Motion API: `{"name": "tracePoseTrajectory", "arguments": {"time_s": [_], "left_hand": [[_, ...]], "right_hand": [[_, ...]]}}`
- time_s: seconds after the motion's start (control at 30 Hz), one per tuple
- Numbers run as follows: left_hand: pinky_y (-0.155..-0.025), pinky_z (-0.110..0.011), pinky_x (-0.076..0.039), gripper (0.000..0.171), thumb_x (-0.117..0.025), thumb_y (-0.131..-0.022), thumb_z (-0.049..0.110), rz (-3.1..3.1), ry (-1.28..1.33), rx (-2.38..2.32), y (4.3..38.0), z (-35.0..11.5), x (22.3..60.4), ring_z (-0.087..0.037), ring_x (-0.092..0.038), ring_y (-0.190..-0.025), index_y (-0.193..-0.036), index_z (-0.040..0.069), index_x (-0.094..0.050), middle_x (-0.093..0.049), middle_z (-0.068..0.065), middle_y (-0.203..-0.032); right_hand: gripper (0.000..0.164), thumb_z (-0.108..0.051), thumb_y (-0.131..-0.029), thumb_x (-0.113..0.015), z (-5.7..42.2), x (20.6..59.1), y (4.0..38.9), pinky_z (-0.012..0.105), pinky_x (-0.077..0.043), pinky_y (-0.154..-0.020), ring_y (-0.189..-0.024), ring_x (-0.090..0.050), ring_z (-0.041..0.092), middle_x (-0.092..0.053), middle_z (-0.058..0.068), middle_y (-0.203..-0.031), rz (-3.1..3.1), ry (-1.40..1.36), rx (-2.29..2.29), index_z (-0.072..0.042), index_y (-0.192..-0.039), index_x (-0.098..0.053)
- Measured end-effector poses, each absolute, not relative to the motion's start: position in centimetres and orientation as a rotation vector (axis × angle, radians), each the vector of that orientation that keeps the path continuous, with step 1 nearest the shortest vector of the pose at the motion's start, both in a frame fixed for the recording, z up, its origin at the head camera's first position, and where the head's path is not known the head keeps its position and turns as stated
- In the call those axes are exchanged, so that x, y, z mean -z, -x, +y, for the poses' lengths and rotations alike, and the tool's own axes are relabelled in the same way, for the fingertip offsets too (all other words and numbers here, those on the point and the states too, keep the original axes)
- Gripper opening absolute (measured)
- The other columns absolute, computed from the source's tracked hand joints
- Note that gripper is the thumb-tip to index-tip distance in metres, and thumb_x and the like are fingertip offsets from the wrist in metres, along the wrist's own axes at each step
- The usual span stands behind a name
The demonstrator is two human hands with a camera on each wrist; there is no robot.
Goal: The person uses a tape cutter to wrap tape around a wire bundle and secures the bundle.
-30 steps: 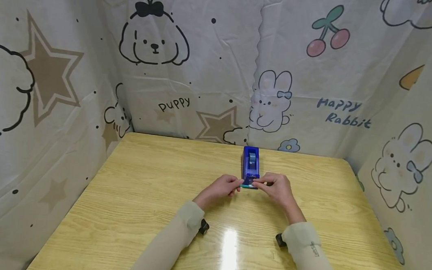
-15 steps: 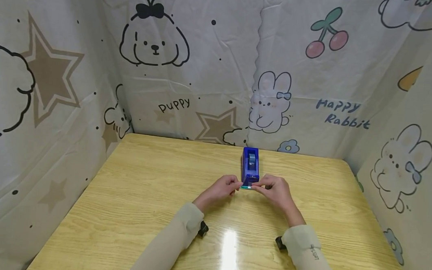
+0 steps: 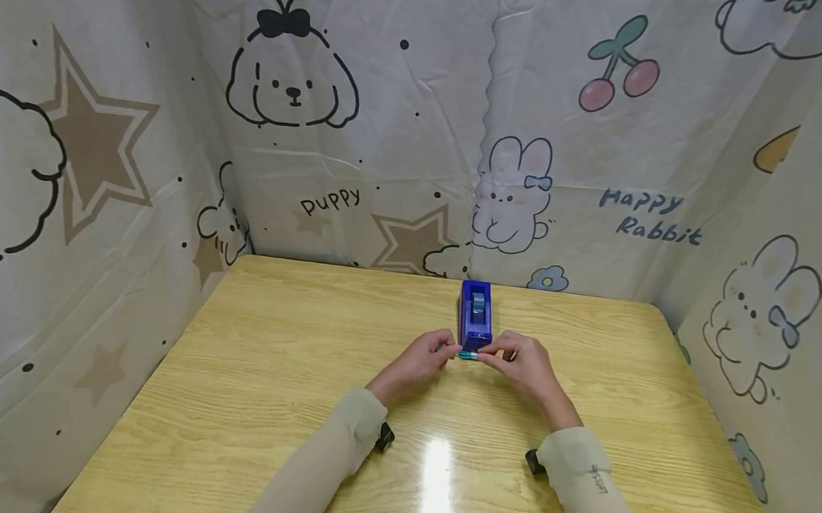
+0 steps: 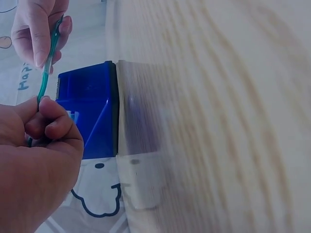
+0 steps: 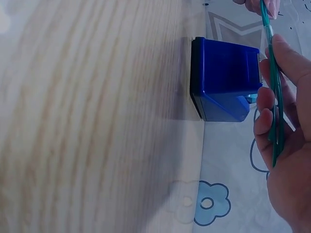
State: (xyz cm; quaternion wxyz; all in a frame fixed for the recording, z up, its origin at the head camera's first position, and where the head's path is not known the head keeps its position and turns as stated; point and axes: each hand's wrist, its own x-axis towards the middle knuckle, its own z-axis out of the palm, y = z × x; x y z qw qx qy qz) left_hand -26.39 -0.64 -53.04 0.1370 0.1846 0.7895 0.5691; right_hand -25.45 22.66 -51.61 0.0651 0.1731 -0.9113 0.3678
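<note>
Both hands hold a bundle of thin green cord-like strands just in front of a blue tape dispenser. My left hand pinches one part, with its fingers curled in the left wrist view. My right hand pinches farther along, thumb against fingers. A pale, shiny band that looks like clear tape sits around the strands between the hands. Loose strand ends lie along the right palm in the right wrist view. The exact kind of the strands cannot be told. The dispenser stands apart, its tape roll showing on top.
The wood-grain table ends at a cloth backdrop printed with cartoon animals and stars, which also hangs at both sides. The dispenser stands near the far edge. A bright light reflection lies on the table's near part.
The right fingertips have shifted slightly left and down, closer to the left hand. The green strands between the hands look straighter than before. The left hand and dispenser have barely moved.
</note>
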Motion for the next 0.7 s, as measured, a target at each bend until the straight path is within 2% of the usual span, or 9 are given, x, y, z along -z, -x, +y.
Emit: {"name": "tracePoseTrajectory", "arguments": {"time_s": [0.3, 0.57, 0.7], "left_hand": [[-0.07, -0.03, -0.042, 0.029, -0.051, -0.111, 0.028, 2.386, -0.584, -1.594, 26.26, -0.76, 53.0, -0.016, -0.048, -0.069, -0.088, 0.01, -0.053, -0.053, -0.009, -0.078], [-0.069, -0.028, -0.042, 0.026, -0.052, -0.11, 0.024, 2.409, -0.6, -1.576, 26.06, -0.79, 52.71, -0.016, -0.048, -0.07, -0.088, 0.011, -0.053, -0.054, -0.012, -0.08], [-0.068, -0.029, -0.041, 0.03, -0.051, -0.111, 0.028, 2.39, -0.551, -1.571, 25.99, -0.78, 52.65, -0.015, -0.048, -0.068, -0.093, 0.004, -0.057, -0.054, -0.01, -0.078]], "right_hand": [[0.007, -0.027, -0.093, -0.08, 22.64, 51.32, 25.46, 0.026, -0.046, -0.067, -0.076, -0.056, 0.014, -0.072, -0.007, -0.09, -2.818, -0.532, -1.129, -0.021, -0.093, -0.083], [0.009, -0.028, -0.094, -0.078, 22.67, 51.26, 25.47, 0.027, -0.047, -0.067, -0.076, -0.058, 0.014, -0.074, -0.006, -0.089, -2.869, -0.557, -1.093, -0.022, -0.098, -0.082], [0.008, -0.027, -0.094, -0.078, 22.51, 51.33, 25.39, 0.028, -0.049, -0.071, -0.078, -0.059, 0.011, -0.072, -0.007, -0.088, -2.846, -0.581, -1.019, -0.022, -0.097, -0.082]]}}
